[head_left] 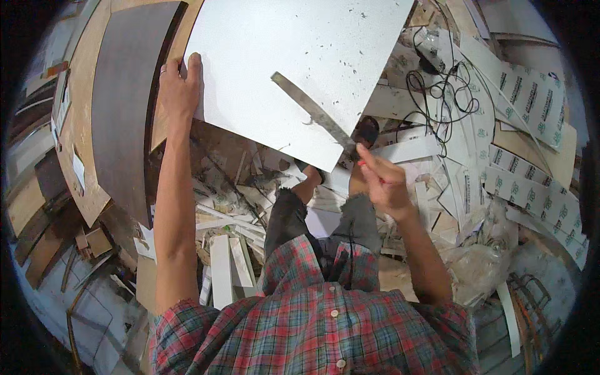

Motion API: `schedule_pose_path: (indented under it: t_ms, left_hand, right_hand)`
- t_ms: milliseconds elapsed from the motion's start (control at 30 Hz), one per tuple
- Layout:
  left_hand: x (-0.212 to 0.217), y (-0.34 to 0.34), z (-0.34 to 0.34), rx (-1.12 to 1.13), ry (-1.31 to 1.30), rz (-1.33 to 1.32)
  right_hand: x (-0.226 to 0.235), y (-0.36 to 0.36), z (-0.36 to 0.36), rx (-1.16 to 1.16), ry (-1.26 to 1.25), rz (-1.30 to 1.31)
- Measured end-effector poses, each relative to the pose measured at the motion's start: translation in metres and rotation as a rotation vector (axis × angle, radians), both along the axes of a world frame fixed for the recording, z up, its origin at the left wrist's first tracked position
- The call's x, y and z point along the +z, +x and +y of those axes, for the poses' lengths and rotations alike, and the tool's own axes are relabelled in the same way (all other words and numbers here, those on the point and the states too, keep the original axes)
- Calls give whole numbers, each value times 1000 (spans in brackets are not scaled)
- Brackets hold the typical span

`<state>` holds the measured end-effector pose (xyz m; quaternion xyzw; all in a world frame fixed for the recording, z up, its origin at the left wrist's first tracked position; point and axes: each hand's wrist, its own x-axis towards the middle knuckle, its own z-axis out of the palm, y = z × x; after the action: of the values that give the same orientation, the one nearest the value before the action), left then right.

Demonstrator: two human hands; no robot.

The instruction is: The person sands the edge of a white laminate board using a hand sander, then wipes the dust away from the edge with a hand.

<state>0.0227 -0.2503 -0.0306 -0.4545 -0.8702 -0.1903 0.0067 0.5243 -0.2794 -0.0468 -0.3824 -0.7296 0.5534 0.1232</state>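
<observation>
A large white board (275, 37) lies in front of me, tilted so that one corner points toward my legs. Dark flecks are scattered over its right part. At the board's left edge is my left hand (180, 87), gripping it near the lower left corner; part of the fingers is hidden. My right hand (384, 184) is closed around the handle of a long flat metal file (312, 111). A little red shows at the handle between the fingers. The file reaches up and left over the board's surface; whether it touches cannot be made out.
A dark grey curved-looking panel (125, 106) lies on a plywood sheet (78, 137) to the left. Tangled black cable (437, 94) and printed white sheets (531, 94) lie at right. Offcut strips (222, 269) litter the floor around my legs, with clear plastic wrap (478, 259) at lower right.
</observation>
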Motion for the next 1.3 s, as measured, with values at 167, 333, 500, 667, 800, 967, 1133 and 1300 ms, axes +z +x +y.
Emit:
schedule_pose_path:
  t_ms: [167, 333, 500, 667, 800, 967, 1133, 1300]
  left_hand:
    - [-1, -1, -1, -9, 14, 9]
    - [-1, 1, 1, -6, 60, 40]
    - [-3, 0, 0, -19, 54, 56]
    - [-5, -3, 1, 17, 37, 44]
    - [-5, -3, 1, 21, 7, 24]
    - [-6, -3, -1, -10, 25, 60]
    - [-8, -6, 1, -10, 41, 36]
    - [-6, -6, -1, -9, 25, 20]
  right_hand:
    - [2, -2, -6, -182, 225, 139]
    - [10, -7, -10, 11, -31, -28]
    - [15, -6, -16, -299, 151, 128]
    - [10, -20, -24, -120, 138, 88]
    - [7, -15, -29, -168, 158, 91]
    - [12, -22, -33, -94, 171, 71]
    - [16, -22, -34, -277, 234, 124]
    - [10, -22, -45, -171, 142, 84]
